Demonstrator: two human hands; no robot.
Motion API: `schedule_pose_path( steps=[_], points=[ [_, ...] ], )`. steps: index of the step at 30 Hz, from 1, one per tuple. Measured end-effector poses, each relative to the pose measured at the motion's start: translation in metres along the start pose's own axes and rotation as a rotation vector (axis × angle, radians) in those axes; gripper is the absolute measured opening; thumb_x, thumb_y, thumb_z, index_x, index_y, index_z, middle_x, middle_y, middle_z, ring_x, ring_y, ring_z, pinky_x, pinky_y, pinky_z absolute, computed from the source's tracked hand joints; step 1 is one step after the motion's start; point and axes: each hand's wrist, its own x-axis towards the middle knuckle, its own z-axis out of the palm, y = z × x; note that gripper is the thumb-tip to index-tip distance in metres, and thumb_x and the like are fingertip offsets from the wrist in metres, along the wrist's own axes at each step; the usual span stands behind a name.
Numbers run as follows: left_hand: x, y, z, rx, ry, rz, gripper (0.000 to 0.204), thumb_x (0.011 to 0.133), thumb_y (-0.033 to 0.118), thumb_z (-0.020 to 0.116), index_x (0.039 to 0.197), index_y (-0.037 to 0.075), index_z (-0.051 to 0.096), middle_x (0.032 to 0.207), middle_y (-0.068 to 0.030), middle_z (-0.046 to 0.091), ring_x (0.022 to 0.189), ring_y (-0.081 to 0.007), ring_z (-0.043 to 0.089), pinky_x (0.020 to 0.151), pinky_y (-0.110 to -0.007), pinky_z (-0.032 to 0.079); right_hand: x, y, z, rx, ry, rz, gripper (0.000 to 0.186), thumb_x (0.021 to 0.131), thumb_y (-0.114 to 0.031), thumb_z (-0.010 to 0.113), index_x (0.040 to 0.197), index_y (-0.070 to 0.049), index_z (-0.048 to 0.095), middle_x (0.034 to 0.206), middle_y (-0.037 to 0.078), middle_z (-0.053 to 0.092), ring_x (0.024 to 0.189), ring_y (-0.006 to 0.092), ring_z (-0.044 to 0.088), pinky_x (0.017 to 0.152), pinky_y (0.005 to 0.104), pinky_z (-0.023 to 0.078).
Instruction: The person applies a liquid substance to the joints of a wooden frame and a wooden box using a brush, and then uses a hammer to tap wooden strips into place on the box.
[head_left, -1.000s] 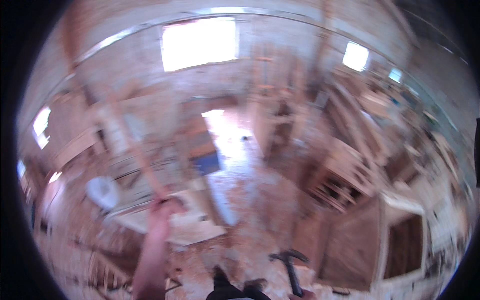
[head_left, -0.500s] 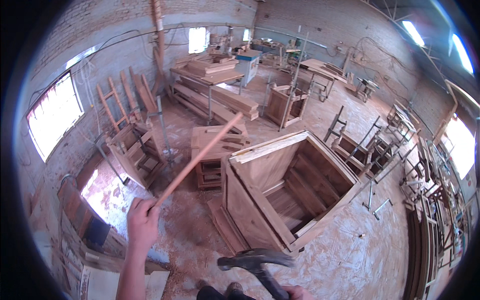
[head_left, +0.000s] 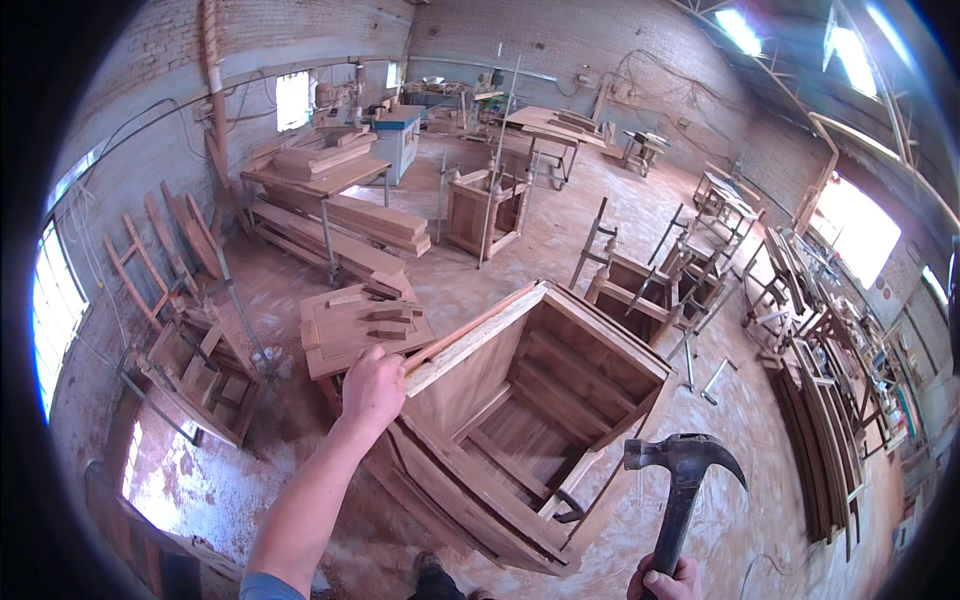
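Note:
My left hand (head_left: pixel 374 388) is closed on the near end of a thin wooden strip (head_left: pixel 468 332). The strip lies along the far-left top edge of an open wooden cabinet carcass (head_left: pixel 470 500), beside a paler rail. Inside the cabinet, crosswise slats show on the far-right side. At lower right, my right hand (head_left: pixel 668 582) grips a claw hammer (head_left: pixel 682 490) by its handle, head up, off the cabinet's near-right side. A dark curved object (head_left: pixel 568 508), too small to name, sits at the cabinet's near corner.
Beyond my left hand a low wooden cabinet (head_left: pixel 325 335) bears several small wooden blocks (head_left: pixel 392 312). Farther back, a table (head_left: pixel 325 185) holds stacked boards. Wooden frames with metal clamps (head_left: pixel 640 285) stand beyond the cabinet. Long boards (head_left: pixel 815 450) lie along the right.
My left hand has brought the strip from mid-air down along the cabinet's top edge. My right hand has raised the hammer and moved it right. The view has swung to the right.

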Motion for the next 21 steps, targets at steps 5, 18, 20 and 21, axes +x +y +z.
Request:
schedule_pose_path(
  steps=[5, 18, 20, 21],
  points=[
    [0.025, -0.001, 0.030, 0.015, -0.045, 0.038, 0.008, 0.083, 0.011, 0.064, 0.083, 0.004, 0.068, 0.084, -0.0147, 0.059, 0.089, -0.0350, 0.060, 0.080, -0.044, 0.051, 0.011, 0.001, 0.005, -0.004, 0.086, 0.016, 0.031, 0.087, -0.029, 0.069, 0.093, 0.000, 0.059, 0.067, 0.009, 0.062, 0.052, 0.0158, 0.058, 0.048, 0.0284, 0.048],
    [0.043, -0.005, 0.051, 0.046, -0.165, -0.002, 0.011, 0.084, 0.011, 0.063, 0.079, 0.002, 0.066, 0.087, -0.0164, 0.061, 0.089, -0.0356, 0.061, 0.080, -0.046, 0.051, 0.049, 0.006, -0.021, -0.016, 0.126, 0.052, 0.028, 0.089, -0.026, 0.065, 0.098, 0.001, 0.059, 0.067, 0.009, 0.061, 0.052, 0.0158, 0.057, 0.049, 0.0285, 0.048],
    [0.048, -0.006, 0.053, 0.063, -0.173, 0.043, 0.011, 0.083, 0.011, 0.063, 0.078, 0.002, 0.066, 0.086, -0.0166, 0.062, 0.088, -0.0356, 0.062, 0.078, -0.046, 0.051, 0.055, 0.001, -0.023, -0.042, 0.104, 0.044, 0.027, 0.090, -0.025, 0.064, 0.098, 0.000, 0.059, 0.068, 0.008, 0.061, 0.052, 0.0154, 0.057, 0.048, 0.0282, 0.048],
    [0.050, -0.007, 0.054, 0.079, -0.167, 0.082, 0.011, 0.082, 0.011, 0.064, 0.078, 0.002, 0.067, 0.085, -0.0169, 0.062, 0.086, -0.0357, 0.063, 0.077, -0.046, 0.052, 0.059, -0.002, -0.023, -0.055, 0.093, 0.043, 0.026, 0.090, -0.025, 0.063, 0.098, 0.000, 0.059, 0.068, 0.008, 0.061, 0.052, 0.0153, 0.057, 0.048, 0.0280, 0.047]
  ],
)
